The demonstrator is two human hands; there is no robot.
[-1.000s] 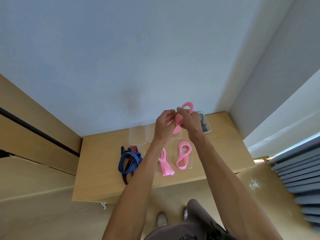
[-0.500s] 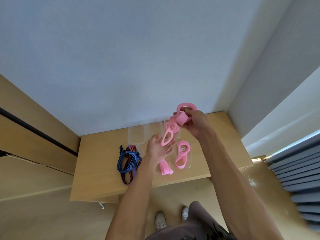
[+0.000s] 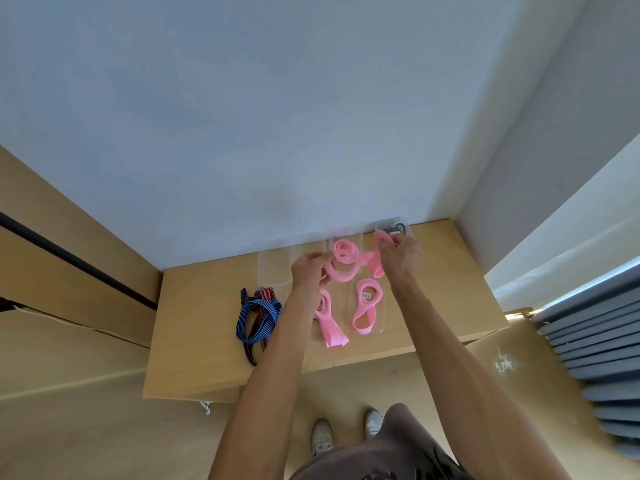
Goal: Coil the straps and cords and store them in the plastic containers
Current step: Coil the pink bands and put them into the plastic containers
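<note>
Now left hand [image 3: 308, 271] back up from surface, pinching left end of loose pink elastic strap [image 3: 346, 263]; right hand [image 3: 400, 259] pinching other end. Strap stretched between both grips, sagging in loops above clear plastic container [image 3: 346, 237]. Coiling likely resumed; blue and red striped straps [image 3: 258, 315] waiting.

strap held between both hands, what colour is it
Pink, plain with no pattern. The strap shows in the head view, held between the left hand and right hand.
</note>
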